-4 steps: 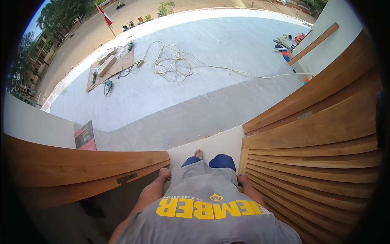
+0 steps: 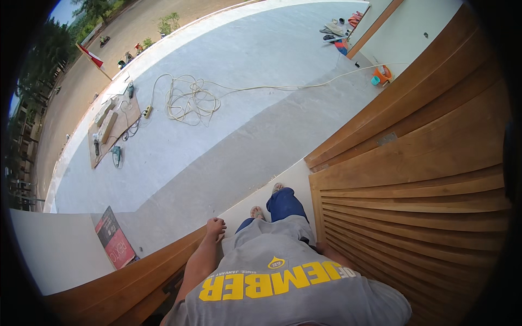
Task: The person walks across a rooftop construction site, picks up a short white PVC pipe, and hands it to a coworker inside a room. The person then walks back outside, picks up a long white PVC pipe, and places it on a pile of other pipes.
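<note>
I stand in a doorway in sandals, blue pants and a grey printed shirt. My left hand [image 2: 216,226], fingers loosely curled with nothing visible in them, hangs just beside the left wooden door leaf [image 2: 125,271]. My right hand is mostly hidden behind the shirt, near the louvred right door panel [image 2: 397,217]; only the arm [image 2: 331,254] shows clearly, so its fingers and any contact cannot be made out.
Beyond the threshold [image 2: 244,212] lies a pale floor. A board [image 2: 122,127] with power tools and blocks, a coiled cord [image 2: 193,100], a leaning sign [image 2: 114,236], shoes [image 2: 334,30] and an orange bucket [image 2: 380,76] lie around. Outside stand a flag [image 2: 93,57] and motorbikes.
The view has swung, so the door and floor sit differently. My left hand has moved forward from beside the left leaf, and both feet now show, one further forward.
</note>
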